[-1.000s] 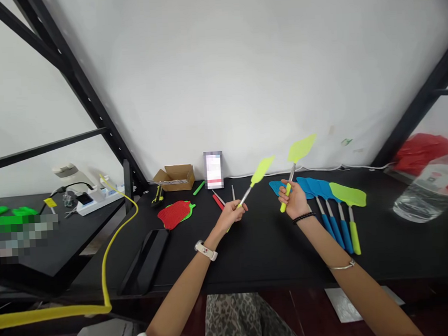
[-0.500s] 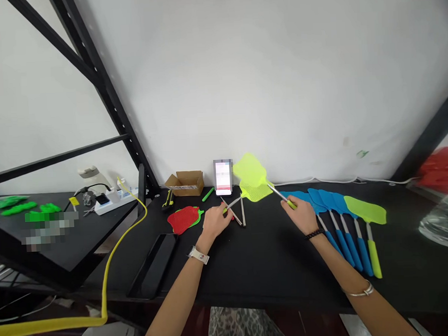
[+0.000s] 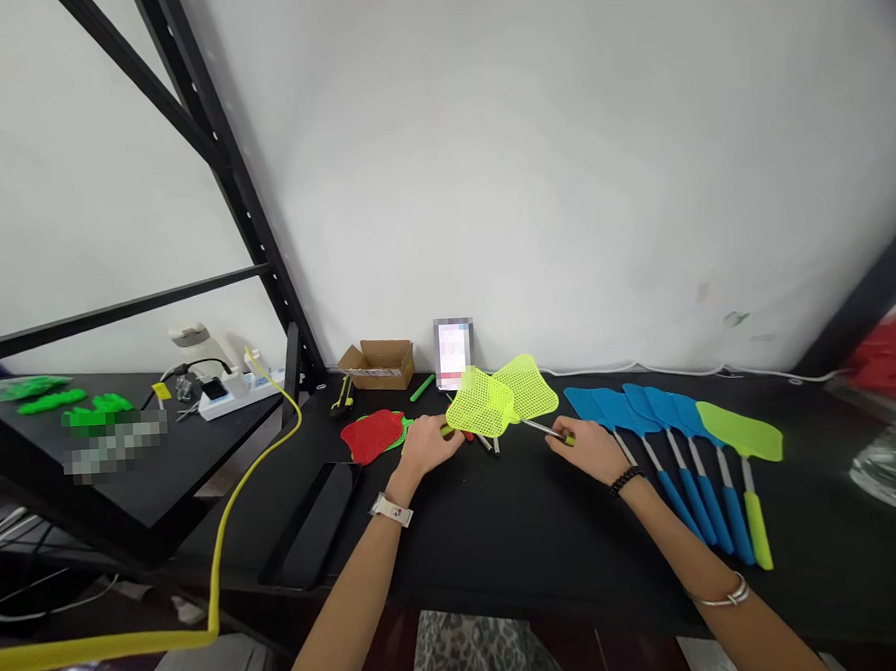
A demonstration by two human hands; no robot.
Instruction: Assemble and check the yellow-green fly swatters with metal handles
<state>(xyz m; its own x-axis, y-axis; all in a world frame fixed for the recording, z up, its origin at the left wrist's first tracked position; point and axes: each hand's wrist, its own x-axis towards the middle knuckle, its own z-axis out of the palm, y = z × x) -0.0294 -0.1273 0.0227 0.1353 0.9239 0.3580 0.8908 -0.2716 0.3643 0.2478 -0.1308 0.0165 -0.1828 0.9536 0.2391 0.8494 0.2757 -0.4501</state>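
Observation:
My left hand [image 3: 430, 445] is closed round the grip of a yellow-green fly swatter, whose perforated head [image 3: 537, 386] points to the right. My right hand [image 3: 593, 453] is closed on the grip of another yellow-green fly swatter [image 3: 482, 404], its head pointing left. The two heads cross in front of me, the right hand's one in front, hiding most of the left one's shaft. Behind and below them, metal rods [image 3: 497, 446] show in part on the table. Left of my left hand lie a red swatter head [image 3: 372, 437] and a green one [image 3: 408, 435], partly covered.
Several blue fly swatters [image 3: 688, 478] and one yellow-green swatter [image 3: 755, 530] lie fanned out at right. Along the back are a cardboard box [image 3: 377, 367], a green tube [image 3: 422, 388] and a lit phone [image 3: 453, 350]. A black tablet-like slab [image 3: 312, 528] and yellow cable [image 3: 222, 528] are at left.
My right hand has moved down and left, bringing its swatter's head lower, over the left hand's swatter. The left swatter's head has tilted upward. The view has shifted slightly.

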